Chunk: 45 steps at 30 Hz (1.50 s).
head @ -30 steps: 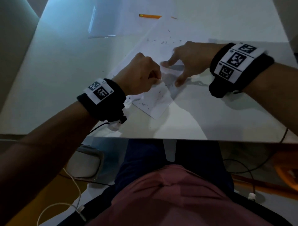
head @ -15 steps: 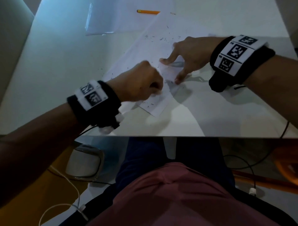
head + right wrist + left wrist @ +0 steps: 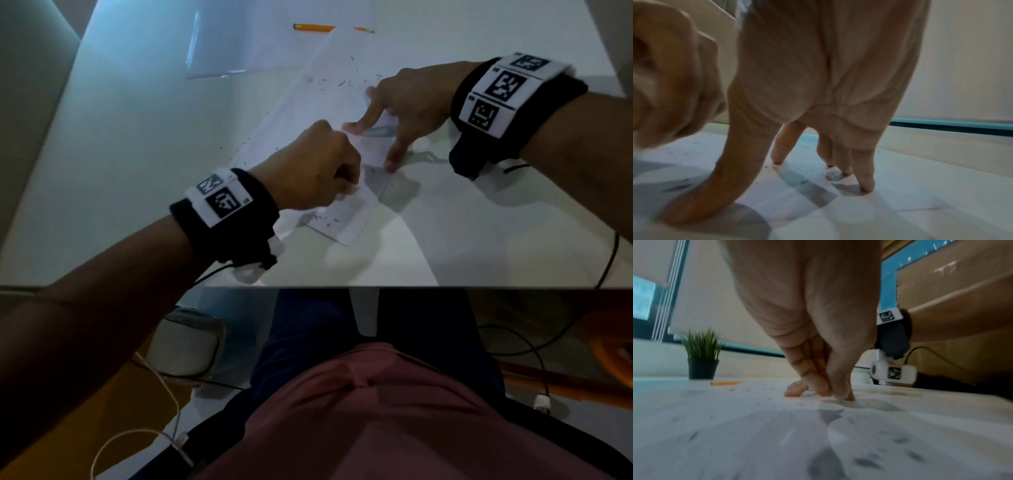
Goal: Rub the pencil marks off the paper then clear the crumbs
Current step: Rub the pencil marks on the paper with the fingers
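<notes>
white sheet of paper (image 3: 322,113), long and laid diagonally on pale glossy tabletop (image 3: 137,144), near corner pointing toward table's front edge; faint grey pencil marks near that corner, mostly under the hands. dark eraser crumbs (image 3: 339,82), fine short slivers, scattered across far part of sheet, more along its left edge and spilling onto tabletop, more again at near corner. left hand (image 3: 313,174), fingers curled tight into a fist, knuckles up, pressed down on near part of sheet; fingertips (image 3: 840,394) bunched together and touching paper in left wrist view; whatever is pinched inside not visible, eraser itself cannot be made out. right hand (image 3: 407,102), fingers spread wide and straight, tips planted on sheet just beyond left hand, index finger reaching toward left knuckles, thumb down near sheet's right edge; in right wrist view fingertips (image 3: 866,186) stand pressed on paper, holding nothing. black wrist straps with white square-patterned tags on both forearms, small white camera unit under each. orange pencil (image 3: 315,28), lying flat at far edge of table, well apart from both hands, partly behind sheet's far corner. small green grass-like plant in black pot (image 3: 701,358), upright beyond pencil, seen in left wrist view only. below table edge: pink shirt, dark trousers, loose white and black cables.
</notes>
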Each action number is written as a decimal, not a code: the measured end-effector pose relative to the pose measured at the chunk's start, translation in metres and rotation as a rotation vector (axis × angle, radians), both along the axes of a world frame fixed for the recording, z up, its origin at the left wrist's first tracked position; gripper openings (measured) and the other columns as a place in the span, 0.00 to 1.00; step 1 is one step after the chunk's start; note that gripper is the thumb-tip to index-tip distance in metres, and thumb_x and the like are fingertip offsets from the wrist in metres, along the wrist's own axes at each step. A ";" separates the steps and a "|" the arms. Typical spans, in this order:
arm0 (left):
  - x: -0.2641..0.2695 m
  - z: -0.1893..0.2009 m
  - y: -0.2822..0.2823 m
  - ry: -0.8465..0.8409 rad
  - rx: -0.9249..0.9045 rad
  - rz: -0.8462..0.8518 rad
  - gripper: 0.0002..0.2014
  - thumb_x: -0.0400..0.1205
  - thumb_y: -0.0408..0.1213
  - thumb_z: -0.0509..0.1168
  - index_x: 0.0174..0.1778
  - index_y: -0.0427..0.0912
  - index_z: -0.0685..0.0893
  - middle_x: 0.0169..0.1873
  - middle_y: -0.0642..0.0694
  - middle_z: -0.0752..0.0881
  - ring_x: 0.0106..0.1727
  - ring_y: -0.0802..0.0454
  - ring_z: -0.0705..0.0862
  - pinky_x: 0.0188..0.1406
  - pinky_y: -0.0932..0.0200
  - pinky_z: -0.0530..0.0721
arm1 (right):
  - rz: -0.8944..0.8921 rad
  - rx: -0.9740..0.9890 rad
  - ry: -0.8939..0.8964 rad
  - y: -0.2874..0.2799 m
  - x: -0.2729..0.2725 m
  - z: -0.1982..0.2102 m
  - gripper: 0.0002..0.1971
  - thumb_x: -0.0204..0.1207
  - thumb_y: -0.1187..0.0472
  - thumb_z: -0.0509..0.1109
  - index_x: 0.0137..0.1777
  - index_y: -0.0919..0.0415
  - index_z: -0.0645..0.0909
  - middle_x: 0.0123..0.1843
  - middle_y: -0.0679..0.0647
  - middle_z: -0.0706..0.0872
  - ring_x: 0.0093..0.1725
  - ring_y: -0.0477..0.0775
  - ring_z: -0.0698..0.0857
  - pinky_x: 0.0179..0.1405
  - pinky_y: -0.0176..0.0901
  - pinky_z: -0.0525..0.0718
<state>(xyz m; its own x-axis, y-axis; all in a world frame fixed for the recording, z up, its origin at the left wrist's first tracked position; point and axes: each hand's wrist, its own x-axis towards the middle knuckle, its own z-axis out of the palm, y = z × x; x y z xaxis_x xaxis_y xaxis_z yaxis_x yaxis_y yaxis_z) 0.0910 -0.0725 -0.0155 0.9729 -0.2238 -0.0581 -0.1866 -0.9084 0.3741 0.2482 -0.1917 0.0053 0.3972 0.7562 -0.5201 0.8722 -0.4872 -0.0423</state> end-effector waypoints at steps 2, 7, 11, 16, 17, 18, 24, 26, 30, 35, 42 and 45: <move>0.013 -0.002 -0.004 -0.044 -0.012 0.056 0.03 0.78 0.37 0.74 0.43 0.42 0.93 0.34 0.51 0.90 0.33 0.57 0.84 0.42 0.55 0.87 | -0.001 0.006 0.007 -0.004 0.001 0.002 0.43 0.57 0.35 0.84 0.75 0.30 0.74 0.71 0.58 0.75 0.64 0.62 0.77 0.62 0.55 0.79; 0.002 -0.014 -0.013 0.000 0.082 0.025 0.03 0.77 0.33 0.71 0.37 0.42 0.89 0.31 0.51 0.85 0.31 0.51 0.78 0.41 0.46 0.86 | 0.006 0.002 0.011 -0.005 0.001 0.005 0.45 0.58 0.37 0.84 0.77 0.27 0.70 0.80 0.58 0.70 0.68 0.63 0.76 0.65 0.54 0.77; -0.016 -0.014 -0.012 0.091 0.104 -0.074 0.03 0.76 0.33 0.73 0.41 0.43 0.92 0.34 0.51 0.90 0.33 0.59 0.81 0.42 0.50 0.87 | 0.008 -0.020 0.004 -0.005 0.001 0.005 0.46 0.58 0.37 0.84 0.78 0.26 0.68 0.86 0.56 0.62 0.73 0.63 0.74 0.66 0.53 0.74; 0.021 -0.003 -0.015 -0.017 0.029 0.007 0.02 0.77 0.35 0.73 0.41 0.44 0.92 0.33 0.53 0.88 0.30 0.60 0.80 0.44 0.53 0.87 | -0.009 0.011 0.035 -0.006 0.002 0.006 0.43 0.55 0.37 0.85 0.74 0.29 0.75 0.76 0.55 0.73 0.58 0.55 0.74 0.63 0.54 0.76; 0.026 -0.004 -0.016 -0.023 0.038 0.011 0.02 0.77 0.35 0.74 0.43 0.43 0.92 0.35 0.51 0.90 0.32 0.57 0.81 0.44 0.53 0.86 | -0.016 0.018 0.036 -0.007 0.002 0.005 0.43 0.55 0.36 0.85 0.74 0.30 0.76 0.74 0.55 0.74 0.57 0.54 0.73 0.61 0.54 0.76; 0.027 -0.007 -0.017 -0.016 0.049 0.004 0.03 0.77 0.35 0.74 0.44 0.43 0.93 0.37 0.49 0.90 0.34 0.55 0.82 0.44 0.53 0.87 | -0.019 0.021 0.036 -0.008 0.003 0.004 0.43 0.55 0.37 0.85 0.74 0.30 0.76 0.75 0.56 0.74 0.57 0.54 0.74 0.60 0.53 0.76; -0.011 -0.014 -0.015 0.122 0.073 -0.155 0.03 0.78 0.34 0.73 0.44 0.43 0.93 0.38 0.51 0.91 0.36 0.55 0.86 0.44 0.52 0.87 | 0.015 0.002 0.008 -0.007 0.004 0.003 0.46 0.58 0.37 0.84 0.78 0.26 0.68 0.87 0.56 0.60 0.74 0.63 0.74 0.64 0.52 0.75; -0.013 -0.011 -0.013 0.146 0.029 -0.169 0.04 0.78 0.34 0.73 0.45 0.42 0.93 0.39 0.51 0.92 0.37 0.57 0.87 0.46 0.55 0.86 | 0.015 0.001 0.021 -0.007 0.005 0.004 0.46 0.59 0.38 0.85 0.77 0.25 0.68 0.87 0.56 0.60 0.75 0.63 0.73 0.63 0.51 0.75; 0.009 -0.009 -0.011 -0.005 -0.039 -0.026 0.04 0.78 0.37 0.73 0.44 0.43 0.92 0.37 0.51 0.91 0.34 0.56 0.84 0.45 0.51 0.85 | 0.014 0.018 0.034 -0.007 0.007 0.002 0.45 0.58 0.38 0.85 0.76 0.26 0.70 0.79 0.57 0.70 0.69 0.61 0.76 0.56 0.47 0.74; 0.005 -0.014 -0.016 0.009 0.020 -0.042 0.01 0.77 0.35 0.74 0.41 0.42 0.91 0.37 0.51 0.90 0.35 0.54 0.83 0.44 0.48 0.85 | 0.012 0.027 0.035 -0.009 0.009 0.000 0.45 0.58 0.39 0.85 0.77 0.27 0.69 0.80 0.58 0.70 0.72 0.62 0.75 0.60 0.50 0.73; -0.001 -0.007 -0.016 0.024 -0.045 -0.098 0.04 0.79 0.37 0.74 0.46 0.42 0.93 0.39 0.52 0.91 0.34 0.62 0.82 0.44 0.67 0.81 | 0.003 0.006 0.041 -0.006 0.007 0.002 0.45 0.57 0.37 0.85 0.76 0.26 0.70 0.81 0.56 0.68 0.71 0.61 0.76 0.62 0.51 0.75; 0.022 -0.007 -0.021 -0.010 -0.009 -0.076 0.04 0.80 0.36 0.73 0.45 0.43 0.92 0.39 0.50 0.91 0.35 0.57 0.81 0.45 0.57 0.84 | 0.009 0.021 0.037 -0.007 0.009 0.001 0.43 0.57 0.38 0.86 0.74 0.30 0.74 0.77 0.58 0.72 0.70 0.61 0.76 0.58 0.46 0.72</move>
